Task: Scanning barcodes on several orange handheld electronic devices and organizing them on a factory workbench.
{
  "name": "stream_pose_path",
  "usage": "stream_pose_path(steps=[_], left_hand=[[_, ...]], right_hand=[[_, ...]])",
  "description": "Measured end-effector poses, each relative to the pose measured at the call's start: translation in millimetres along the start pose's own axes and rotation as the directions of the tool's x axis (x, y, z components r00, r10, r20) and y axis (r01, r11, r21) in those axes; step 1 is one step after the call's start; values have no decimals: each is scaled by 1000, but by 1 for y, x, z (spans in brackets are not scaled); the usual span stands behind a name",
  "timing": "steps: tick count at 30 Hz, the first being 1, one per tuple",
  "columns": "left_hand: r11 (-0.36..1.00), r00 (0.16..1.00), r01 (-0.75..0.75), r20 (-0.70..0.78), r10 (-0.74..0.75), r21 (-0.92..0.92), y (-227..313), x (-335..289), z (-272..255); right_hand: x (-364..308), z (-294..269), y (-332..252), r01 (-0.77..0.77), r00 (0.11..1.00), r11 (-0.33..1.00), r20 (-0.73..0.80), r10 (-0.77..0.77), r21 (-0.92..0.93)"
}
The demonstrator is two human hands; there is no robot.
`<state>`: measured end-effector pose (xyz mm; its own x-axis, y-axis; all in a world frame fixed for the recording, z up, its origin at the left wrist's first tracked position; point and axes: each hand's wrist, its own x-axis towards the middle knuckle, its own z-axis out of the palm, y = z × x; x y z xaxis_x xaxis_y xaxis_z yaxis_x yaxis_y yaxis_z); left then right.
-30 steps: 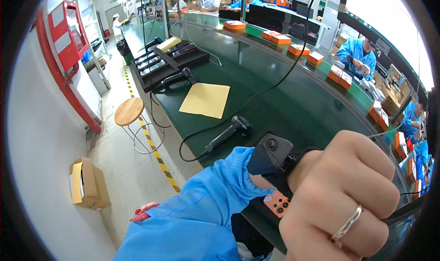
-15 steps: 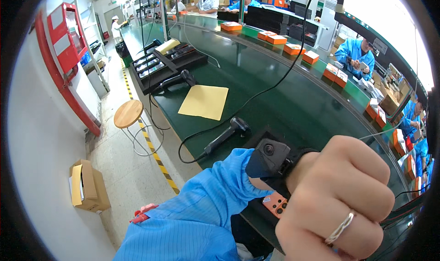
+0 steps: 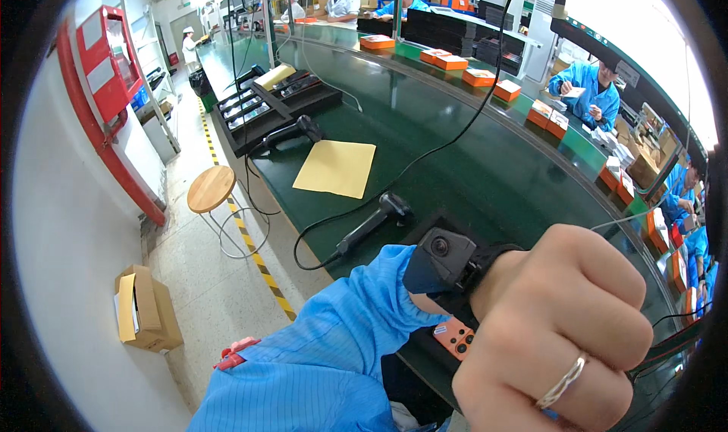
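Observation:
My left hand (image 3: pixel 557 333) is raised close in front of me, its fingers curled into a fist with a ring on one finger. Whatever the fingers may hold is hidden. A black camera (image 3: pixel 444 254) is strapped at the wrist, above a blue sleeve (image 3: pixel 334 333). Partly covered by this arm, an orange phone (image 3: pixel 453 337) with round lenses lies at the near table edge. A black handheld scanner (image 3: pixel 375 223) with a cable rests just beyond the sleeve. My right hand is out of view.
Further along the green table (image 3: pixel 447 174) lie a yellow sheet (image 3: pixel 335 169), a second scanner (image 3: pixel 292 134) and a black divided tray (image 3: pixel 280 113). Orange boxes (image 3: pixel 478 77) line a belt; a person in blue (image 3: pixel 588 91) works beyond. A stool (image 3: pixel 212 188) and carton (image 3: pixel 144 311) stand left.
The orange boxes across the table have shifted slightly leftward. The person in blue opposite has moved their hands apart, one raised with a light-coloured item. My fist stays almost in place.

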<state>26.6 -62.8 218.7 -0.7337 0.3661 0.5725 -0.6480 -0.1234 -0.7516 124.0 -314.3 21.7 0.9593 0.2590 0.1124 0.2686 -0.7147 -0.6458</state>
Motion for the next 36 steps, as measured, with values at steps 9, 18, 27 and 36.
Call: stream_pose_path(steps=[9, 18, 27, 36], left_hand=[[1000, 1000, 17, 9, -17, 8, 3, 1, 2], [1000, 1000, 28, 6, -29, 13, 4, 1, 2], [999, 999, 40, 35, -41, 31, 4, 0, -1], [997, 996, 67, 65, -68, 32, 4, -8, 8]], right_hand=[[0, 1, -1, 44, 999, 999, -1, -44, 16], [-5, 1, -3, 14, 1000, 999, -7, -14, 48], [2, 2, -2, 26, 1000, 999, 6, -26, 35], [4, 2, -2, 45, 999, 999, 4, -45, 0]])
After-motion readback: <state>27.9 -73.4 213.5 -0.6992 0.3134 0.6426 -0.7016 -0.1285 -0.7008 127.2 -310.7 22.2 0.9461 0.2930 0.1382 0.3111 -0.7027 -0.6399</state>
